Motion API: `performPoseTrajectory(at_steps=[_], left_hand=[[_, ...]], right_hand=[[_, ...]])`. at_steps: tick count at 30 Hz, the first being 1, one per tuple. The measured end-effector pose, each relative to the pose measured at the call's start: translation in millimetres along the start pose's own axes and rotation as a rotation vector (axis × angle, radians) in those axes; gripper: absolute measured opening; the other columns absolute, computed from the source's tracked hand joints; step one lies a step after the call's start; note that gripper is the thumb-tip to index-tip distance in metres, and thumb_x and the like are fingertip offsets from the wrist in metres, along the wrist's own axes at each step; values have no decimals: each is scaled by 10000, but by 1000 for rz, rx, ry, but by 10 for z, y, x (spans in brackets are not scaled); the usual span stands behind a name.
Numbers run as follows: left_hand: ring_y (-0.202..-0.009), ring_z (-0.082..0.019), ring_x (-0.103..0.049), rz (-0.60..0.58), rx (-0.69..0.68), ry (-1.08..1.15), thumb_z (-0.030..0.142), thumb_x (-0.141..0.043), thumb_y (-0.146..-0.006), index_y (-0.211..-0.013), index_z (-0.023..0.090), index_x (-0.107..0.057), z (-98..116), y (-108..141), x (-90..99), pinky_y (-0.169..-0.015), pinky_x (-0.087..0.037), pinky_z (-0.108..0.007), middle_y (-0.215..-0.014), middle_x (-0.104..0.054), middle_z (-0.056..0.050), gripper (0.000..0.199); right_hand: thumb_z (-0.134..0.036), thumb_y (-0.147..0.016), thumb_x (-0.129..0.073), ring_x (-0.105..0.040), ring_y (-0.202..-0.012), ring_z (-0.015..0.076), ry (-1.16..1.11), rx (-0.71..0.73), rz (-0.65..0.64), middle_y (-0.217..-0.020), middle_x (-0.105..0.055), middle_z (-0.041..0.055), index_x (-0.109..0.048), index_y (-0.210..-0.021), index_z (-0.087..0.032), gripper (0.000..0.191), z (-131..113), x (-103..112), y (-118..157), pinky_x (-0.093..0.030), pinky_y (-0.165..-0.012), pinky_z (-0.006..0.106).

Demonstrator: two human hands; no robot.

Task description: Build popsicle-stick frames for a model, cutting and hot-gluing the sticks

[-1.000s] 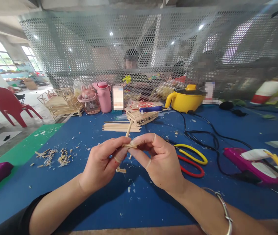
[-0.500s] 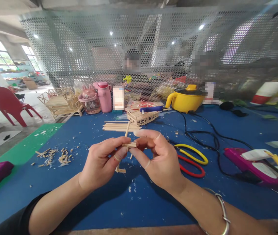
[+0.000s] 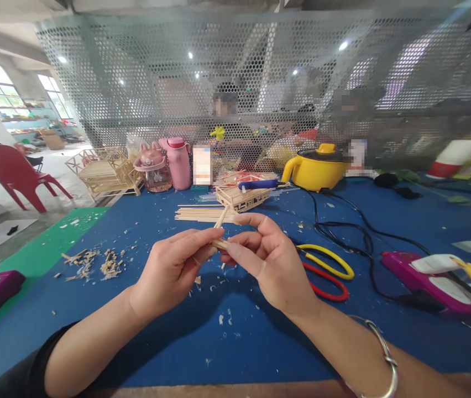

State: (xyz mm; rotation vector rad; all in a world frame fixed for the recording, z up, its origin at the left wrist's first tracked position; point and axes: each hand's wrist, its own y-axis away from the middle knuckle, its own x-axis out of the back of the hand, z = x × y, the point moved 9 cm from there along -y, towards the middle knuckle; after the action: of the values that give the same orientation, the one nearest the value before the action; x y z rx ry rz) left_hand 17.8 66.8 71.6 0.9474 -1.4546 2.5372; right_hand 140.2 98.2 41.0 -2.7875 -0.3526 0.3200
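Observation:
My left hand (image 3: 173, 262) is closed, pinching the left end of a small piece made of wooden sticks (image 3: 219, 243). At its other end, the thumb and fingers of my right hand (image 3: 283, 271) close on the same piece. From this piece one thin stick rises away from me, and part of the piece is hidden by my fingers. Just behind my hands lie a row of loose wooden sticks (image 3: 198, 213) and a small stick-built frame (image 3: 246, 198). A blue-handled tool (image 3: 258, 184) rests on that frame.
Wood scraps (image 3: 111, 264) are scattered at left. Yellow and red loop handles (image 3: 329, 290) of a tool lie beside my right hand. Black cables run to a purple power strip (image 3: 438, 282). A yellow pot (image 3: 316, 170), a pink bottle (image 3: 177, 166) and a larger stick model (image 3: 103, 174) stand behind.
Both hands have turned the stick piece, so its flat end now slopes and its lower part shows less. My left thumb has tucked in behind the fingers. The view has shifted slightly.

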Motion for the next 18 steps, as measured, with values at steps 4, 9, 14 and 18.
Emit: performPoseTrajectory(at_steps=[4, 9, 14, 18], left_hand=[[-771, -102, -625, -97, -32, 56, 98, -494, -883, -1167, 181, -591, -16, -60, -28, -680, -490, -189, -870, -663, -42, 311], [-778, -112, -572, -186, -26, 60, 92, -453, -891, -1184, 166, -602, -26, -108, -25, -685, -476, -218, -849, -574, -48, 337], [-770, -125, -554, -271, -10, 83, 132, -404, -911, -1211, 171, -587, -57, -159, -6, -691, -472, -242, -839, -578, -51, 353], [-797, -120, -584, -288, 12, 96, 121, -419, -897, -1290, 183, -508, -134, -205, 30, -724, -474, -228, -911, -649, -50, 408]], right_hand=[[-236, -732, -708, -668, -603, 93, -40, -66, -23, -658, -680, -58, -519, -951, -234, 289, 91, 3, -21, -543, -615, 207], [-258, -712, -732, -675, -608, 91, -89, -119, -68, -673, -679, -62, -509, -939, -237, 319, 204, -45, -40, -544, -619, 206], [-279, -764, -673, -682, -643, 129, 73, -78, -84, -679, -674, -41, -504, -953, -232, 258, 173, -19, -58, -545, -587, 241], [-244, -855, -549, -660, -698, 146, 586, 310, 66, -838, -688, 28, -586, -1011, -219, 162, -257, 164, -42, -532, -596, 265]])
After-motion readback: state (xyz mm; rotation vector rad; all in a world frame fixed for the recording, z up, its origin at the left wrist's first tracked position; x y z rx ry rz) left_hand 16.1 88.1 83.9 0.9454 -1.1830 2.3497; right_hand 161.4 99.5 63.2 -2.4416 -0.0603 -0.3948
